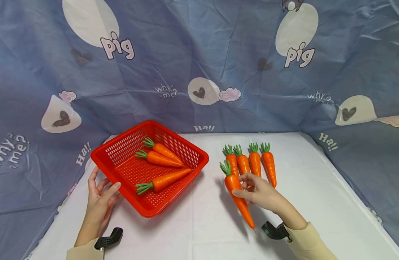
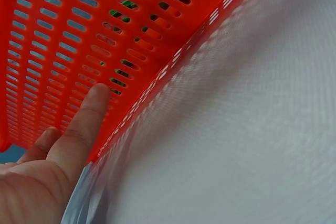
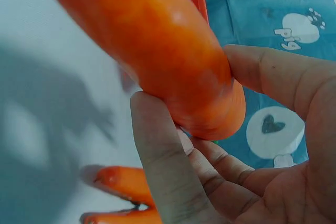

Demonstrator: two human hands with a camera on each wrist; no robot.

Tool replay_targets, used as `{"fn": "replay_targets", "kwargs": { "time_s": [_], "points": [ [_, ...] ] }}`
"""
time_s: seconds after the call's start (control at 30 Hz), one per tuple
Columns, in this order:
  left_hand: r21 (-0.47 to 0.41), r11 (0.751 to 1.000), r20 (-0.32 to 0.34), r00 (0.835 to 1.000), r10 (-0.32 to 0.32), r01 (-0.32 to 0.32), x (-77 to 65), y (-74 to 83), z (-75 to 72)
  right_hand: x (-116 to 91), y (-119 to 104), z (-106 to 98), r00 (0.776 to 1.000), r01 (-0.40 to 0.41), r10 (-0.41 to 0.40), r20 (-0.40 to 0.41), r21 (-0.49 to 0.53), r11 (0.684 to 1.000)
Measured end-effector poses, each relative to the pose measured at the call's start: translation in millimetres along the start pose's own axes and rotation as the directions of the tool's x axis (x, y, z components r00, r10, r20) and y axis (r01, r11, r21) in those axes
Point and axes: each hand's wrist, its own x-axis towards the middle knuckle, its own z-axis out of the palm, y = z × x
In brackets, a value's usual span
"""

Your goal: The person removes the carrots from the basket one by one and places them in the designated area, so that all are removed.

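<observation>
A red plastic basket (image 1: 128,199) with slotted walls stands at the left of the table, one corner toward me. Inside lie three orange carrots with green tops, among them a front carrot (image 1: 167,181). My left hand (image 1: 100,202) grips the basket's near left side, thumb at the rim; in the left wrist view its fingers (image 2: 79,135) lie against the slotted wall. On the right, a carrot (image 1: 236,187) is pinched between the thumb and fingers of my right hand (image 1: 259,193). This carrot (image 3: 157,40) slants tip toward me, its shadow on the cloth beside it.
Several more carrots (image 1: 268,164) lie in a row just beyond the right hand, tops pointing away. White cloth (image 1: 199,231) covers the table. A blue printed curtain (image 1: 173,47) rises behind and along both sides.
</observation>
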Motion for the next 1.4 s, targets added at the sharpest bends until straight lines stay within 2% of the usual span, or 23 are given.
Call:
{"fn": "replay_targets", "kwargs": {
  "time_s": [0.4,0.77,1.03,1.4],
  "points": [
    [-0.001,1.0,-0.001,1.0,-0.001,0.001,-0.2,0.3,1.3,-24,21,-4,1.0,-0.007,0.008,-0.004,0.025,1.0],
    [-0.007,1.0,0.013,1.0,0.006,-0.006,-1.4,0.0,1.2,-45,35,-4,0.997,-0.07,0.07,0.018,0.005,0.998],
    [-0.011,1.0,0.008,1.0,-0.01,0.01,-0.8,-0.5,0.2,-56,44,-2,0.994,-0.103,0.103,0.019,-0.028,0.994],
    [-0.011,1.0,0.005,1.0,-0.009,0.009,-0.9,0.4,0.1,-61,50,4,0.99,-0.136,0.136,0.047,-0.008,0.991]
  ]
}}
